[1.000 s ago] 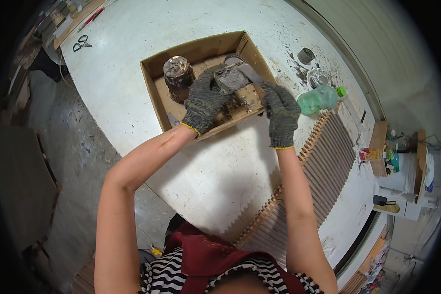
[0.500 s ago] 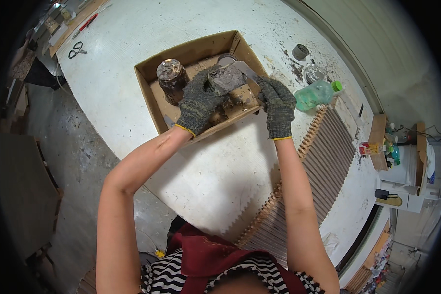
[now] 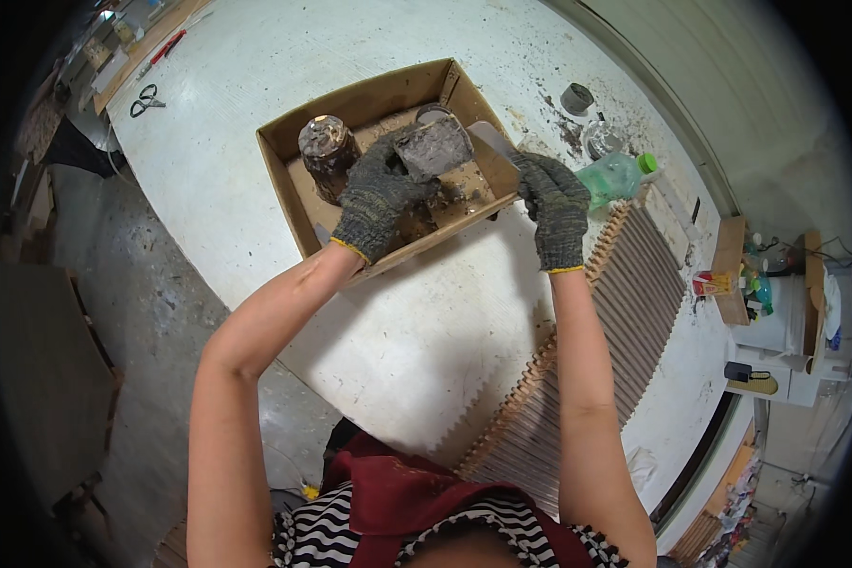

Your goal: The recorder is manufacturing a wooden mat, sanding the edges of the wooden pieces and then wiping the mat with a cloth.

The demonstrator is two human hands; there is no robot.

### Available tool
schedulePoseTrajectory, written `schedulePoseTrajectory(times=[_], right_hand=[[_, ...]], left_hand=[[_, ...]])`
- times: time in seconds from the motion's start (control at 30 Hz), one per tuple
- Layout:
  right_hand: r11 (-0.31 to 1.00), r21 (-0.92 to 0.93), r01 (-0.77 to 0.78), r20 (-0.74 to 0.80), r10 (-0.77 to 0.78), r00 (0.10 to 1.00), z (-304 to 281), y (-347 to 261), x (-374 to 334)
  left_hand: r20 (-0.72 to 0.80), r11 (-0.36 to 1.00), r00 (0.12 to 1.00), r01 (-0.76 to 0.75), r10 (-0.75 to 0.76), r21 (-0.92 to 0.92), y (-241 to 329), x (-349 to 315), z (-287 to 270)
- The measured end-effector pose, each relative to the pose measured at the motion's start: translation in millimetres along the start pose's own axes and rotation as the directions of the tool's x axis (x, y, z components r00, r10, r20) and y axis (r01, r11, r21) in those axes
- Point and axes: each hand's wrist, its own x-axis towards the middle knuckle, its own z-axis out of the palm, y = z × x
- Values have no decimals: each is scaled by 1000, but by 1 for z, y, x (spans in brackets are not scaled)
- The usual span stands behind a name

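Observation:
My left hand (image 3: 377, 197), in a dark knitted glove, is closed around a rough grey clay-like block (image 3: 435, 148) above an open cardboard box (image 3: 276, 175). My right hand (image 3: 554, 210), gloved alike, grips a flat metal scraper (image 3: 489, 139) near the box's right side. The blade points toward the block, with a small gap between them. Inside the box, a dark brown cylinder with a crusty top (image 3: 328, 159) stands left of my left hand. A round dark piece (image 3: 433, 113) lies behind the block, and crumbs are scattered on the box bottom.
Right of the box lies a green-capped bottle (image 3: 613, 180), with a small grey cylinder (image 3: 576, 98) and crumbs beyond it. A ribbed rack of long thin brown strips (image 3: 634, 293) covers the table's right side. Scissors (image 3: 148, 100) and a red-handled tool (image 3: 168, 49) lie far left.
My right hand and the scraper have moved right, and the blade has come away from the block. The block has shifted slightly left and turned a little in my left hand.

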Motion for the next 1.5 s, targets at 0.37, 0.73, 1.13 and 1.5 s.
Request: schedulePoseTrajectory(times=[0.37, 0.73, 1.13, 1.5], right_hand=[[994, -96, 59, 129, -46, 991, 18, 1, -15], [618, -510, 598, 155, -618, 771, 9, 1, -8], [650, -477, 591, 191, -580, 792, 12, -7, -40], [993, 13, 122, -32, -121, 992, 8, -2, 2]], left_hand=[[36, 993, 999, -5, 1, 119, 15, -4, -1], [65, 991, 990, 128, -126, -31, 17, -4, 0], [19, 998, 997, 70, -70, 6, 2, 1, -2], [46, 978, 996, -86, 79, 192, 6, -3, -1]])
